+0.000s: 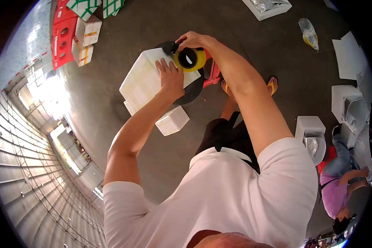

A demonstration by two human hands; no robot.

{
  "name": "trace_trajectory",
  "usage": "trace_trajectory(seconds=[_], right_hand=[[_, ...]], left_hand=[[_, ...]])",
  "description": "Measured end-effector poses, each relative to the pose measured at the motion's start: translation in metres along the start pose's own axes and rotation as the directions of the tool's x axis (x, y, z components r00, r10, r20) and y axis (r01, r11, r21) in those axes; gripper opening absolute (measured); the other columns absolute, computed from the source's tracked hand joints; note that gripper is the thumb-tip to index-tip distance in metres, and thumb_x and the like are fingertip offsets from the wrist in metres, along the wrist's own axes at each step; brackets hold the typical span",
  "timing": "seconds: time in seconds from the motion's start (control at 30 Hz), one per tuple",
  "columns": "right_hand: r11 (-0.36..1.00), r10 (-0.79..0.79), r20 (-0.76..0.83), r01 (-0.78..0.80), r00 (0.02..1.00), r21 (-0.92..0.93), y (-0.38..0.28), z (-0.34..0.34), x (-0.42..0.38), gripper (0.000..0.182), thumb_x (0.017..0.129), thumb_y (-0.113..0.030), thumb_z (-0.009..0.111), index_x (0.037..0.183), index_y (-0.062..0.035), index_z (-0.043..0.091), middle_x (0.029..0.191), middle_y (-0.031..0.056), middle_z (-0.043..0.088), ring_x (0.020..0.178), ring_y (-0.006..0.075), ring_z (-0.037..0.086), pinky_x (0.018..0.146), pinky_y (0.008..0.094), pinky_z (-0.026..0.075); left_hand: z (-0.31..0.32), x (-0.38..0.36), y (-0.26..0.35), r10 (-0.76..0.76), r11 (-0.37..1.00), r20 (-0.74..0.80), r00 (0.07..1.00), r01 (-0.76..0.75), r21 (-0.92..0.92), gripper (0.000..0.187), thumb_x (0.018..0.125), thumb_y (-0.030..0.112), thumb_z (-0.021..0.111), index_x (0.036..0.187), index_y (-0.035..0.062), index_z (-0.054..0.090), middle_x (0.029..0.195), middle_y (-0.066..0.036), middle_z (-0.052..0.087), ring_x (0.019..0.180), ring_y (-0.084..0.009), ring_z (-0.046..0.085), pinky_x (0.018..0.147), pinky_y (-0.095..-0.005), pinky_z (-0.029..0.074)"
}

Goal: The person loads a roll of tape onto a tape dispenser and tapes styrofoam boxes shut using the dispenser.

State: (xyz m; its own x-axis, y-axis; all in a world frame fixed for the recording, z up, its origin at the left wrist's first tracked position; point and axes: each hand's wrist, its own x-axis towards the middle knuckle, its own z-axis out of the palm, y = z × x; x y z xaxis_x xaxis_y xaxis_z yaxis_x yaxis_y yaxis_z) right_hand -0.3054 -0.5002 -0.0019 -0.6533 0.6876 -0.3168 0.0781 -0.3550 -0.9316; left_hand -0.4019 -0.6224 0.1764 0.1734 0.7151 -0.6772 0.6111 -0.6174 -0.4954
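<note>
My left hand (170, 79) lies flat with its fingers spread on the lid of a white foam box (142, 80), pressing on it without gripping. My right hand (191, 40) is closed on a black tape dispenser (169, 46) that carries a yellow roll of tape (190, 59), held at the box's far right edge. The box rests on something dark and round (191, 93), mostly hidden beneath it. My feet in yellow sandals (272, 84) stand just beyond.
A smaller white foam box (172, 120) lies on the concrete floor below the big one. A red stool (213, 74) is by my legs. Red crates (63, 35) and cartons (87, 31) sit upper left. More foam boxes (345, 101) and a crouching person (339, 182) are at right.
</note>
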Motion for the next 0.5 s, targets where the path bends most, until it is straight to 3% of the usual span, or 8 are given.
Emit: trace_trajectory(seconds=[0.2, 0.23, 0.27, 0.3, 0.33, 0.4, 0.47, 0.5], right_hand=[[0.984, -0.076, 0.075, 0.087, 0.994, -0.158, 0.013, -0.004, -0.090, 0.051, 0.071, -0.015, 0.076, 0.119, -0.0012, 0.063, 0.096, 0.0096, 0.068, 0.088, 0.0142, 0.062, 0.077, 0.0285, 0.051], [0.988, -0.144, 0.133, 0.136, 0.981, 0.071, 0.052, 0.008, -0.097, 0.052, 0.071, -0.016, 0.076, 0.119, 0.0022, 0.062, 0.097, 0.0107, 0.068, 0.090, 0.0150, 0.062, 0.081, 0.0292, 0.050], [0.989, -0.140, 0.138, 0.132, 0.981, 0.062, 0.055, 0.020, -0.103, 0.052, 0.071, -0.016, 0.076, 0.119, 0.0022, 0.062, 0.097, 0.0107, 0.068, 0.090, 0.0150, 0.062, 0.081, 0.0292, 0.050], [0.988, -0.143, 0.048, 0.140, 0.989, 0.069, 0.055, 0.038, -0.116, 0.052, 0.072, -0.015, 0.076, 0.119, 0.0028, 0.062, 0.098, 0.0105, 0.068, 0.091, 0.0152, 0.062, 0.082, 0.0292, 0.049], [0.986, -0.148, -0.045, 0.151, 0.988, 0.073, 0.051, 0.050, -0.125, 0.052, 0.072, -0.014, 0.075, 0.119, 0.0034, 0.061, 0.099, 0.0103, 0.068, 0.091, 0.0155, 0.062, 0.082, 0.0292, 0.048], [0.973, -0.113, -0.200, 0.149, 0.973, 0.175, 0.037, 0.067, -0.108, 0.049, 0.074, -0.013, 0.074, 0.119, 0.0015, 0.062, 0.098, 0.0103, 0.068, 0.088, 0.0148, 0.062, 0.079, 0.0296, 0.049], [0.968, -0.130, -0.289, 0.184, 0.949, 0.168, 0.040, 0.068, -0.071, 0.049, 0.073, -0.014, 0.076, 0.118, 0.0007, 0.062, 0.097, 0.0094, 0.069, 0.087, 0.0138, 0.062, 0.078, 0.0289, 0.049], [0.970, -0.132, -0.284, 0.183, 0.950, 0.160, 0.033, 0.065, -0.055, 0.050, 0.071, -0.018, 0.078, 0.116, 0.0007, 0.064, 0.100, 0.0100, 0.069, 0.091, 0.0149, 0.063, 0.080, 0.0289, 0.049]], left_hand=[[0.008, 0.034, -0.017, -0.071, 0.994, 0.026, 0.997, 0.073, -0.082, 0.067, 0.064, 0.031, 0.075, 0.119, 0.0004, 0.052, 0.120, -0.023, 0.056, 0.124, -0.0493, 0.041, 0.106, -0.0627, 0.021], [0.006, 0.040, -0.021, -0.091, 0.986, 0.051, 0.995, 0.097, -0.137, 0.070, 0.063, 0.033, 0.075, 0.120, 0.0003, 0.051, 0.120, -0.022, 0.056, 0.123, -0.0503, 0.041, 0.105, -0.0633, 0.021], [0.003, 0.045, -0.024, -0.106, 0.974, 0.081, 0.991, 0.120, -0.192, 0.072, 0.062, 0.035, 0.075, 0.120, 0.0003, 0.051, 0.119, -0.022, 0.057, 0.122, -0.0513, 0.041, 0.105, -0.0639, 0.021], [-0.003, 0.049, -0.032, -0.139, 0.970, 0.080, 0.987, 0.152, -0.192, 0.070, 0.063, 0.042, 0.076, 0.117, 0.0030, 0.055, 0.118, -0.019, 0.060, 0.119, -0.0445, 0.049, 0.102, -0.0562, 0.033], [0.003, 0.062, -0.044, -0.140, 0.968, 0.079, 0.987, 0.154, -0.199, 0.070, 0.063, 0.042, 0.076, 0.117, 0.0030, 0.055, 0.118, -0.019, 0.060, 0.119, -0.0445, 0.049, 0.102, -0.0562, 0.033], [0.019, 0.082, -0.083, -0.185, 0.731, 0.194, 0.963, 0.267, -0.628, 0.068, 0.069, 0.047, 0.073, 0.119, 0.0046, 0.055, 0.121, -0.019, 0.061, 0.121, -0.0357, 0.052, 0.108, -0.0499, 0.028], [0.014, 0.051, -0.120, -0.260, 0.557, -0.035, 0.965, 0.120, -0.822, 0.068, 0.071, 0.051, 0.072, 0.120, 0.0063, 0.056, 0.118, -0.016, 0.063, 0.114, -0.0288, 0.058, 0.108, -0.0427, 0.030], [0.035, 0.042, -0.135, -0.219, 0.569, -0.137, 0.966, 0.012, -0.823, 0.068, 0.073, 0.050, 0.072, 0.125, 0.0090, 0.054, 0.124, -0.013, 0.060, 0.122, -0.0317, 0.051, 0.109, -0.0453, 0.029]])
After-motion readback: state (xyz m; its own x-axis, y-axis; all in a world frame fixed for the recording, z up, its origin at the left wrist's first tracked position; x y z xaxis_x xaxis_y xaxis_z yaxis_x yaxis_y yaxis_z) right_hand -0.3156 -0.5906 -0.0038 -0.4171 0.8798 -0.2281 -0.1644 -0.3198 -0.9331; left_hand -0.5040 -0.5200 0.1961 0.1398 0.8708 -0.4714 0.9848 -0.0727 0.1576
